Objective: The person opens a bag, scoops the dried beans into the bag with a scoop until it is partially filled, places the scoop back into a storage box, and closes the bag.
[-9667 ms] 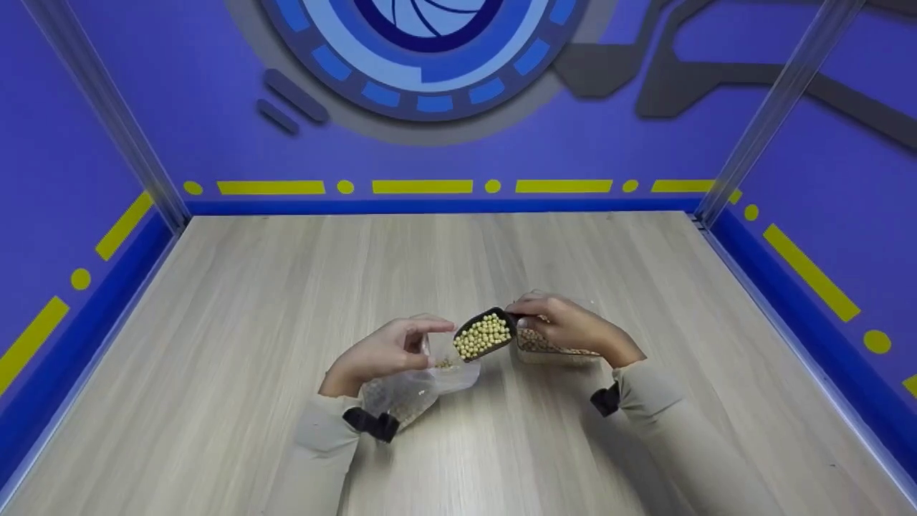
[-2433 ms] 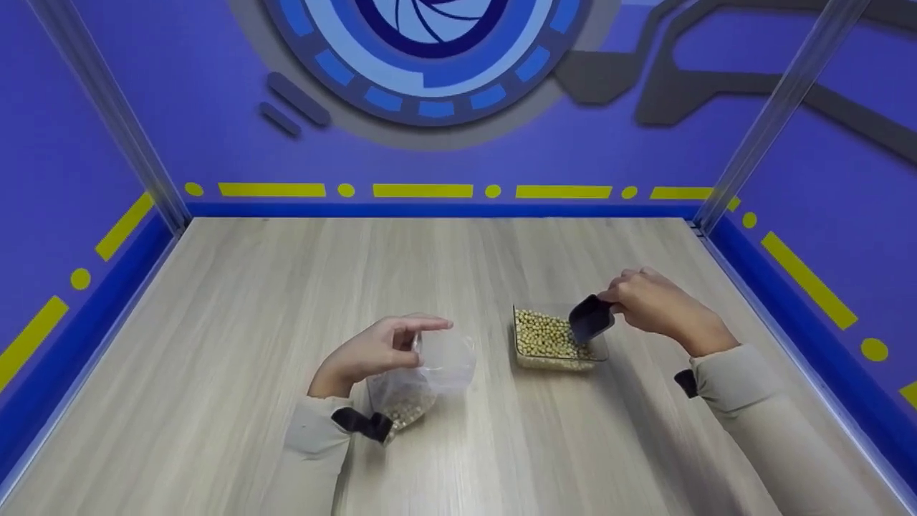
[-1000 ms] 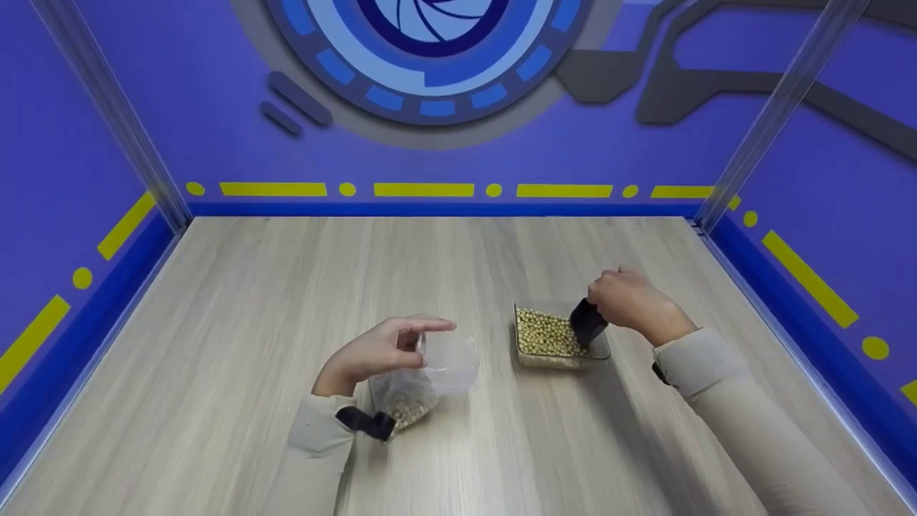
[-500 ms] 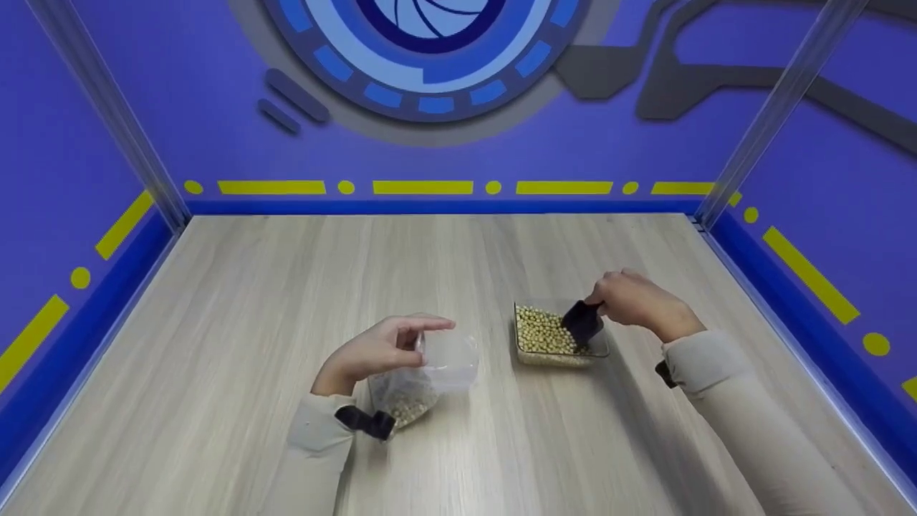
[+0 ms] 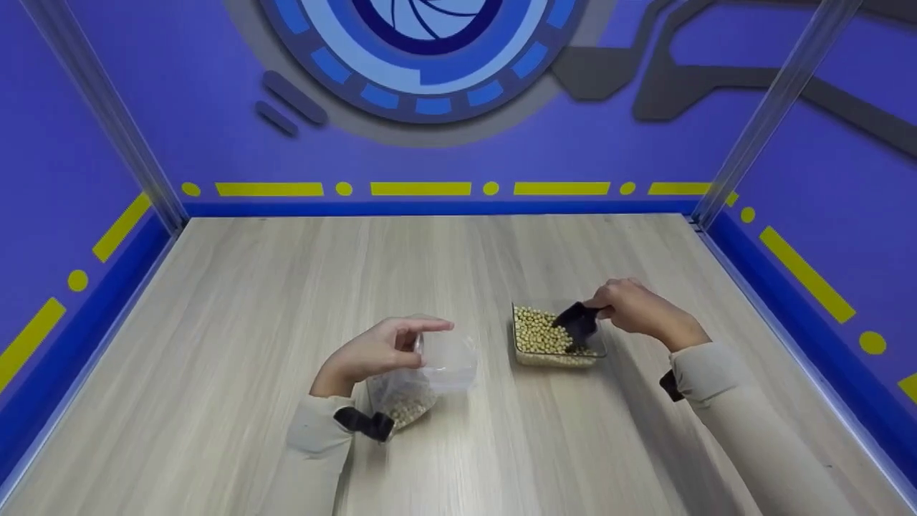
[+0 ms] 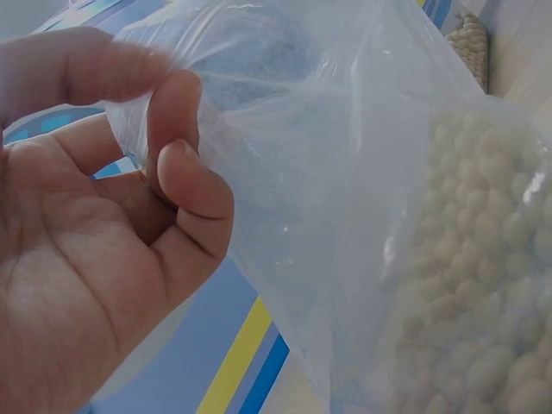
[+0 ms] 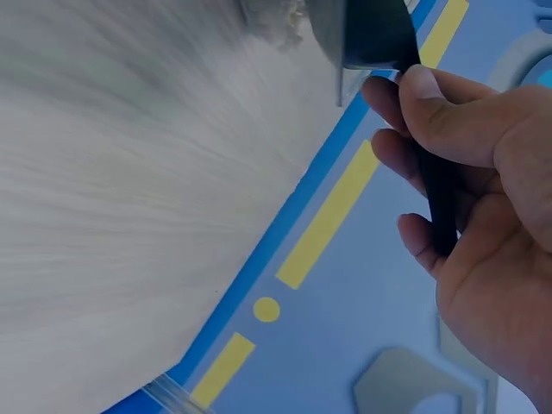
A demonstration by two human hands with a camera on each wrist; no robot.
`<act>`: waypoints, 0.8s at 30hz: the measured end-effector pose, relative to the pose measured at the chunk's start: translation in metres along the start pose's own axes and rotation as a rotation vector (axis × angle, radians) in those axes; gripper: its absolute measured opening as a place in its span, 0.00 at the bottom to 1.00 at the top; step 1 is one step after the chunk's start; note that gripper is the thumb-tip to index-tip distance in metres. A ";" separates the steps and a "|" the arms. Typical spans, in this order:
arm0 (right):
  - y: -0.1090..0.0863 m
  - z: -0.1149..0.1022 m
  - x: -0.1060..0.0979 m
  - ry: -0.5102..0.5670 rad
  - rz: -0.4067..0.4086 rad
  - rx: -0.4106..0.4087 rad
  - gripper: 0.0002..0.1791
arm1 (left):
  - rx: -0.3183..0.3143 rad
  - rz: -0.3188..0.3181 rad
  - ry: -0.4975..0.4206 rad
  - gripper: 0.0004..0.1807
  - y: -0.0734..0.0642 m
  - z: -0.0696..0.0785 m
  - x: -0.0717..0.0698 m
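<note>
My left hand [image 5: 376,351] pinches the rim of a clear plastic bag [image 5: 451,365], its mouth held wide. Pale round beans [image 6: 483,285] fill the bag's lower part in the left wrist view. With my right hand [image 5: 641,312] I grip the handle of a black scoop [image 5: 579,324]; in the right wrist view the fingers wrap around that handle [image 7: 442,198]. The scoop's blade dips into a clear rectangular container [image 5: 559,362] of yellowish beans [image 5: 537,330]. How many beans the scoop holds is hidden.
A light wood-grain table [image 5: 286,287] carries everything. Blue panels [image 5: 430,158] with yellow dashes enclose its back and sides. Bag and container stand apart, with bare tabletop between them.
Earlier, a scoop full of beans was over the bag's mouth. My right hand then went back to the container, and lately the scoop has shifted slightly left and tilted among the beans. The left hand stays.
</note>
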State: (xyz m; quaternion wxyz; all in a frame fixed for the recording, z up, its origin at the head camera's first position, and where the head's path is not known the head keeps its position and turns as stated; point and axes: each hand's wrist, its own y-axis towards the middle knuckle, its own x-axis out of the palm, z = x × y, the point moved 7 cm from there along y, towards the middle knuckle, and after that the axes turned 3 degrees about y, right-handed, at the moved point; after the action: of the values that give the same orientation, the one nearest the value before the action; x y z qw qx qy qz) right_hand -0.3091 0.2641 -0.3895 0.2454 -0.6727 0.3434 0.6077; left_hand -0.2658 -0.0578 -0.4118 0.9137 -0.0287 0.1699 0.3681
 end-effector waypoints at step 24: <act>-0.006 0.007 0.021 0.168 0.012 0.059 0.19 | -0.006 -0.008 0.005 0.31 0.002 -0.003 0.002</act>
State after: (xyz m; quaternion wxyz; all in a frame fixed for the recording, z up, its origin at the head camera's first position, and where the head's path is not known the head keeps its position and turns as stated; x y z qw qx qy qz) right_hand -0.3088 0.2694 -0.4120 0.2319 -0.7117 0.3843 0.5404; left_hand -0.2664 -0.0554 -0.4147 0.9146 -0.0330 0.1710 0.3650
